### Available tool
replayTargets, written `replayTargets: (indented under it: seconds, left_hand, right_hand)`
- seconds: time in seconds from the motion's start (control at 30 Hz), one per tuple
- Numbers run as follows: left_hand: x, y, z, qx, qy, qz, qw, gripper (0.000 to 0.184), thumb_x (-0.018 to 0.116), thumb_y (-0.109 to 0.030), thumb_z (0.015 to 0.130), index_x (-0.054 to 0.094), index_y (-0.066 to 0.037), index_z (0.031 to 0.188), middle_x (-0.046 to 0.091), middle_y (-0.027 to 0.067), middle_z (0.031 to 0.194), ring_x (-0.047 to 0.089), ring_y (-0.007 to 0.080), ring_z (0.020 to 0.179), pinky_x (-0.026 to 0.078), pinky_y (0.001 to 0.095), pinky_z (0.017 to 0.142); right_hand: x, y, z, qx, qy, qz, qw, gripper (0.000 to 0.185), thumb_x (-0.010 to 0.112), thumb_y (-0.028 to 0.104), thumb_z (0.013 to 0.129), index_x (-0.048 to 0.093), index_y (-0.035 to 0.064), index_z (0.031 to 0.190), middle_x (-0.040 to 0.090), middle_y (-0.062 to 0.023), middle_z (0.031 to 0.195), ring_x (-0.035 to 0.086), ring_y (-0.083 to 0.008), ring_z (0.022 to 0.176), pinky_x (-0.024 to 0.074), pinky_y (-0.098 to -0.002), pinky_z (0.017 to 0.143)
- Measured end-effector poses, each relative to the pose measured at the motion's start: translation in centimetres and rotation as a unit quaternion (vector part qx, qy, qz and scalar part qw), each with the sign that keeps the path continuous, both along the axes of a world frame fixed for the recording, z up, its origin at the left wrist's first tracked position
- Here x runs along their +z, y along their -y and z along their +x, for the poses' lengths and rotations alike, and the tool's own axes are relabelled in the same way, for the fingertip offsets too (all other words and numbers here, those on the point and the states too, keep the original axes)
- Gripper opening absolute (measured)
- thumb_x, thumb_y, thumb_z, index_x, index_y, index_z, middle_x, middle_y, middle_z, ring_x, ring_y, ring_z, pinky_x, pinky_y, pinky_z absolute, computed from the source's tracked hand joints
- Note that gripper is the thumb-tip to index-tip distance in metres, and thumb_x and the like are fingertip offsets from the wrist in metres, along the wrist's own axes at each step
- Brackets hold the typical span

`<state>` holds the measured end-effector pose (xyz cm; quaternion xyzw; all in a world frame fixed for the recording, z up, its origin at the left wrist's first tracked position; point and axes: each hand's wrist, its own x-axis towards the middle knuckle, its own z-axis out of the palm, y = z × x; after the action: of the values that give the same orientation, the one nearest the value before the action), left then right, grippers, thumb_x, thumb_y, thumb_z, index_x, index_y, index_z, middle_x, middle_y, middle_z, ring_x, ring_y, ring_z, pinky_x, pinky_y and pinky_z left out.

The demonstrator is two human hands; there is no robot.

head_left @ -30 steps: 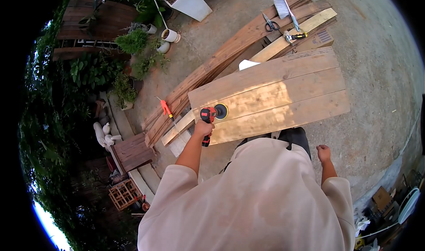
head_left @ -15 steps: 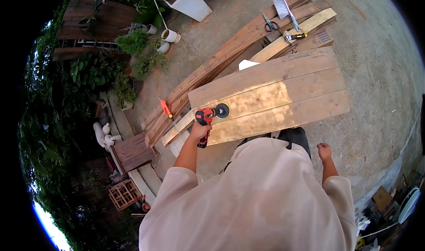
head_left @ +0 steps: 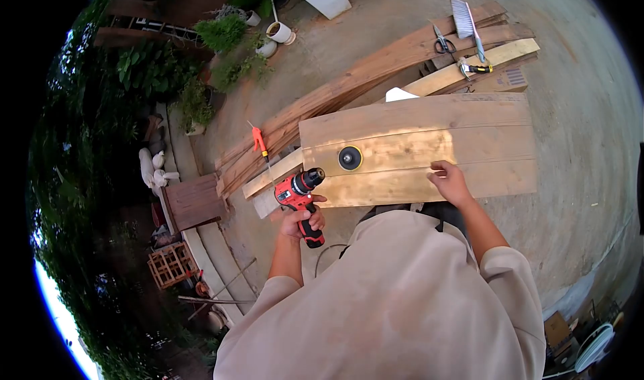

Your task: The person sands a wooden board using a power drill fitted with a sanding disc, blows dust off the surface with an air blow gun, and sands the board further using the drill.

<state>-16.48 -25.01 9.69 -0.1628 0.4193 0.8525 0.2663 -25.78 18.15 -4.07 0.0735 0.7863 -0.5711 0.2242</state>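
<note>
My left hand (head_left: 295, 226) grips the handle of a red and black cordless drill (head_left: 292, 189). The drill is raised at the left end of a panel of wooden boards (head_left: 496, 138), and its bare black chuck points right. Apart from the drill, a round black sanding pad with a yellow rim (head_left: 350, 158) lies on the panel. Pale, lighter wood shows around the pad, while the rest is greyish brown. Over the panel's near edge, right of the pad, my right hand (head_left: 452, 183) holds nothing, its fingers loosely bent and apart.
Long brown planks (head_left: 355, 81) lie behind the panel. On them are scissors (head_left: 443, 43), a brush (head_left: 464, 21) and a yellow-black handled tool (head_left: 475, 67). An orange air blow gun (head_left: 259, 141) rests at the left. Potted plants (head_left: 278, 32) stand beyond.
The drill has come off the sanding pad, which now lies on the panel. My left hand has drawn the drill back toward me. My right hand has moved from my side to over the panel.
</note>
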Motion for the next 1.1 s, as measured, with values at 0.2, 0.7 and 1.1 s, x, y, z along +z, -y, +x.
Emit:
replayTargets:
  seconds: [0.2, 0.7, 1.1]
  left_hand:
    - [2.0, -0.4, 3.0, 0.052, -0.063, 0.042, 0.996, 0.068, 0.074, -0.019, 0.078, 0.049, -0.003, 0.139, 0.051, 0.0058, 0.061, 0.055, 0.0222, 0.053, 0.045, 0.0395, 0.059]
    - [3.5, 4.5, 11.5, 0.186, -0.043, 0.021, 0.981, 0.062, 0.074, -0.013, 0.08, 0.051, -0.003, 0.136, 0.055, 0.0077, 0.067, 0.058, 0.0225, 0.057, 0.048, 0.0392, 0.062]
    - [-0.7, 1.8, 6.5, 0.176, -0.067, -0.136, 0.973, 0.059, 0.075, -0.009, 0.086, 0.051, -0.003, 0.14, 0.066, 0.0089, 0.079, 0.067, 0.0207, 0.071, 0.056, 0.0362, 0.068]
  right_hand:
    - [-1.7, 14.6, -5.8, 0.243, -0.109, 0.11, 0.957, 0.057, 0.082, 0.026, 0.078, 0.066, 0.0027, 0.127, 0.066, -0.0205, 0.126, 0.062, -0.0375, 0.117, 0.0507, -0.0433, 0.103]
    - [-5.9, 28.7, -7.6, 0.303, -0.095, 0.222, 0.922, 0.071, 0.087, 0.021, 0.071, 0.052, 0.0089, 0.131, 0.057, -0.0194, 0.128, 0.056, -0.0379, 0.119, 0.0488, -0.0478, 0.097]
    - [9.9, 24.8, -5.5, 0.087, -0.234, -0.051, 0.967, 0.029, 0.079, 0.009, 0.083, 0.065, 0.0082, 0.108, 0.069, -0.0108, 0.099, 0.068, -0.0199, 0.077, 0.0582, -0.0391, 0.072]
